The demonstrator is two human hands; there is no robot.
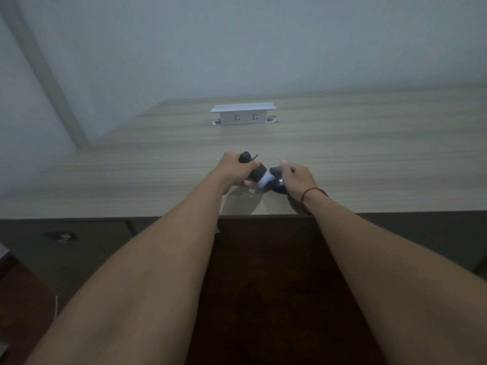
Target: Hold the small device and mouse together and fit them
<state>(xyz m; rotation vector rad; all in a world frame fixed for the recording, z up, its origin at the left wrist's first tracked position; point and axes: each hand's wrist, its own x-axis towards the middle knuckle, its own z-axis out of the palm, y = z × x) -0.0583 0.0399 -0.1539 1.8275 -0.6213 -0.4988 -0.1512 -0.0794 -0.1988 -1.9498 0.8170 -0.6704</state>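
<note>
Held object: a small dark grey, rounded plastic device with a white cylindrical middle section (264, 180), hard to identify in the dim, soft picture; it sits low over the near edge of the desk, spanning the gap between the 2 hands.
Left hand (235, 170): fingers curled round the dark left end of the device, whose rounded tip and a thin black strap or tab poke out above the knuckles.
Right hand (294, 178): fingers curled over the dark rounded right end, thumb pointing away from the body; a thin red string bracelet (313, 193) circles the wrist just behind the grip.
Grip state: both hands are clenched on the device, 1 at each end, with the white section exposed between them.
Below the grip: a pale wood-grain laminate desk top (369, 154); whether the device touches it cannot be told.
Beyond the grip: a white rectangular pop-up power socket box with 2 outlets (242, 115), well apart, farther out from both hands.
Behind the grip: dark floor, with the desk edge close to the wrists.
Risk, slipping: I judge the smooth rounded ends could slide out of either hand if the 2 pull or twist against each other.
Risk, dropping: with the desk edge so near, a released half would likely fall to the floor.
Risk, strain: uneven twisting might stress the white joint.
</note>
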